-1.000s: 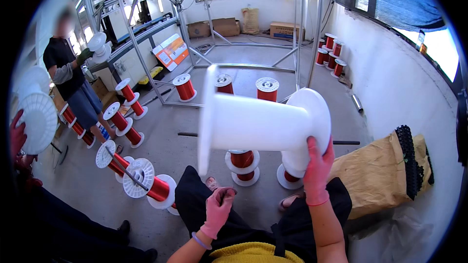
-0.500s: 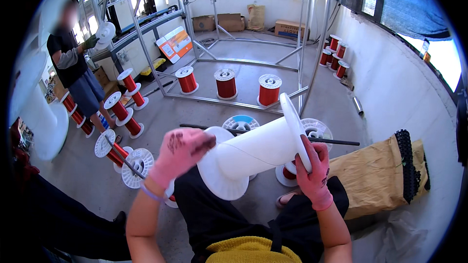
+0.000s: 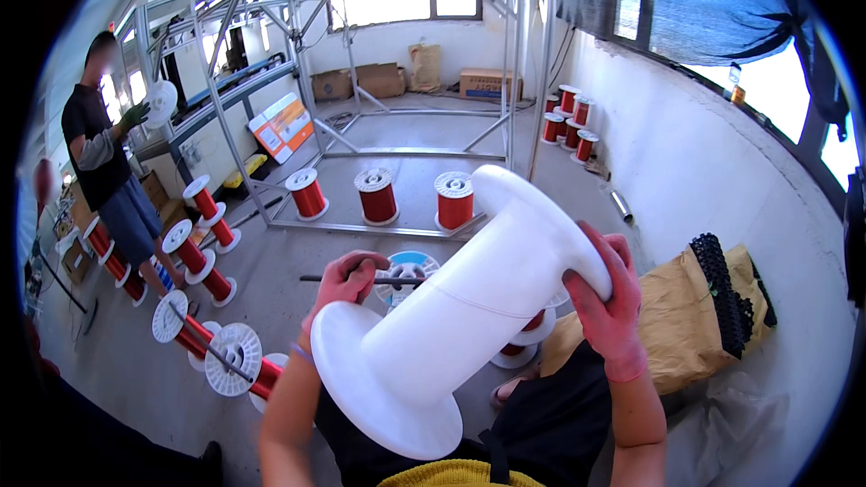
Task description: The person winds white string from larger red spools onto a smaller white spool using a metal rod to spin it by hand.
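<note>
Tilted in front of my lap is a large white spool (image 3: 469, 293) with a bare barrel and wide flanges. My right hand (image 3: 609, 298), in a pink glove, grips its upper right flange, thumb on the near side and fingers behind. Across the barrel runs a thin wire (image 3: 483, 303), leading toward my left hand (image 3: 350, 278). That hand, also gloved, is closed in a pinch just beyond the lower left flange; its fingertips hide the wire's end. Behind it a dark rod (image 3: 311, 278) crosses a standing spool with a blue label (image 3: 410, 263).
Spools of red wire (image 3: 374, 198) stand before a metal frame (image 3: 388, 226), with more stacked at left (image 3: 194, 257) and by the right wall (image 3: 577, 117). A co-worker (image 3: 108, 144) at left holds a white spool. Brown sacking (image 3: 667, 325) lies at right.
The spool has come nearer and turned steeper, its lower flange swinging toward me. My left hand has moved from in front of the lower flange to beyond it. The view has shifted right.
</note>
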A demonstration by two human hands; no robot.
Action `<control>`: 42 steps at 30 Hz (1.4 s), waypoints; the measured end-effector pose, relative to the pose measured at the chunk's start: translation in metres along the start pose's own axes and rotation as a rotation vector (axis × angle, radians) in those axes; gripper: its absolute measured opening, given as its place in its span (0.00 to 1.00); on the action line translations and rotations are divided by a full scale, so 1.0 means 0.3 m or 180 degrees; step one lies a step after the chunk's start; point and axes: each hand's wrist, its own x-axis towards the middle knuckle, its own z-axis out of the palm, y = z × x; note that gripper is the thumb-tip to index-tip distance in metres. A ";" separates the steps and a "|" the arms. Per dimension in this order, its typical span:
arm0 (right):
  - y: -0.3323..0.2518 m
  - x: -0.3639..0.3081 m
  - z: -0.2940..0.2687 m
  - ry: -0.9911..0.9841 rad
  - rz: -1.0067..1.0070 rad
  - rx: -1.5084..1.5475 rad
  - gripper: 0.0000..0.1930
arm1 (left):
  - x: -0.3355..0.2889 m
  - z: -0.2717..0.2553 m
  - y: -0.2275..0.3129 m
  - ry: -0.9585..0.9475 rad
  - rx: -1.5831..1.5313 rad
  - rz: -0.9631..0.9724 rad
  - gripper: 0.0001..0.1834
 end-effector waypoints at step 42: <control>0.090 -0.207 0.153 0.0861 -0.0466 -0.1280 0.20 | -0.254 0.197 -0.005 0.1533 0.3182 0.2000 0.08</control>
